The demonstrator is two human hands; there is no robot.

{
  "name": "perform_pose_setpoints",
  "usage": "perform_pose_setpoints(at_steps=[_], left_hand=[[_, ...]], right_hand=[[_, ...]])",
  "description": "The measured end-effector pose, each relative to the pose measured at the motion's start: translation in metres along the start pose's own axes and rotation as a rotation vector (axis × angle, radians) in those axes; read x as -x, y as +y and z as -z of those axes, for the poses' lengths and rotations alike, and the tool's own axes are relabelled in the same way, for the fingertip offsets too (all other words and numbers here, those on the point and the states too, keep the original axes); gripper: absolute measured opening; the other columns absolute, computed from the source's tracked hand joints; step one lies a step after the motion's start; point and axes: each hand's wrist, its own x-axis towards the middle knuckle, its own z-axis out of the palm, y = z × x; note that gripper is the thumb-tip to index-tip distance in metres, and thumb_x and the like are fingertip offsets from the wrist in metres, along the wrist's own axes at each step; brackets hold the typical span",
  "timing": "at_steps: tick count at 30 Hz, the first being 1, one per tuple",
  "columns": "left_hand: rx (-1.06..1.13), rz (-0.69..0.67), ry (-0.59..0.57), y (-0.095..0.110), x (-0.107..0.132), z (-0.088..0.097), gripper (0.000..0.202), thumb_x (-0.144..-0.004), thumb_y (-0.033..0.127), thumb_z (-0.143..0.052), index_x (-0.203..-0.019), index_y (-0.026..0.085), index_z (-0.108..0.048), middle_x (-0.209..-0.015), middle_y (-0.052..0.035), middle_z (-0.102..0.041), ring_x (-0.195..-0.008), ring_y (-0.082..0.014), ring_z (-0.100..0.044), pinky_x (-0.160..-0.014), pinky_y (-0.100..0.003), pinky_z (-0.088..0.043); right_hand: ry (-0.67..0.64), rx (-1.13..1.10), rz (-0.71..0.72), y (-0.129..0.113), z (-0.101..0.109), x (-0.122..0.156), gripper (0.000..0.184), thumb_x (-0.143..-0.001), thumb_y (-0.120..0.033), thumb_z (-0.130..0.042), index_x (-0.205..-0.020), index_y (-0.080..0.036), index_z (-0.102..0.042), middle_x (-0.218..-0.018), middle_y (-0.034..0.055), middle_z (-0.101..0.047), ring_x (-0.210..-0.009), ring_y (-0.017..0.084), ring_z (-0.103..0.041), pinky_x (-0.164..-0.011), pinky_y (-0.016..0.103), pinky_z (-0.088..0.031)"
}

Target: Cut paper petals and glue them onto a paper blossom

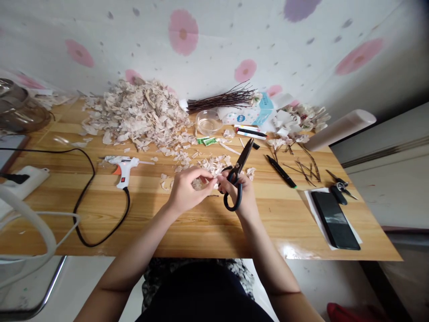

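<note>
While the left hand point(184, 190) pinches a small, pale papery scrap point(197, 184) between its fingertips, the right hand point(243, 197) closes firmly around the looped handles of long black scissors point(246, 156), their blades pointing away just beside the scrap. Both hands hover over a honey-toned wooden tabletop point(201, 228), with a heap of cream papery scraps point(134, 114) farther off.

At twelve o'clock, the white wall point(208, 40) bore pink and lilac blotches. The scissors point(233, 192) in the middle had black handles. Cream, brown-flecked scraps point(137, 116) lay at ten o'clock, a white glue gun point(122, 170) with an orange trigger at nine, and a blue-and-white box point(250, 112) at one.
</note>
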Motion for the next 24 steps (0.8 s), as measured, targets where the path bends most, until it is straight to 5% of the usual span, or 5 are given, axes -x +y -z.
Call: perform_pose_setpoints(at_steps=[12,24], left_hand=[[-0.015,0.049,0.026,-0.0005,0.0007,-0.0011,0.007,-0.076,0.017,-0.066,-0.069,0.019,-0.063,-0.068,-0.0009,-0.068,-0.062,-0.0146,-0.060,-0.062,-0.026,-0.047],[-0.044,0.073,0.032,-0.0055,0.0008,-0.0035,0.010,-0.076,0.017,-0.063,-0.067,0.020,-0.059,-0.066,0.0006,-0.063,-0.063,-0.0144,-0.057,-0.063,-0.026,-0.045]], right_hand=[[0.024,0.166,0.155,0.0059,-0.0020,0.0006,0.013,-0.071,-0.025,-0.070,-0.065,-0.018,-0.060,-0.061,-0.0029,-0.051,-0.056,0.012,-0.045,-0.055,0.025,-0.038],[0.042,0.166,0.105,0.0097,-0.0011,-0.0009,0.010,-0.067,-0.026,-0.068,-0.066,-0.018,-0.062,-0.061,-0.0015,-0.056,-0.056,0.014,-0.049,-0.054,0.025,-0.040]])
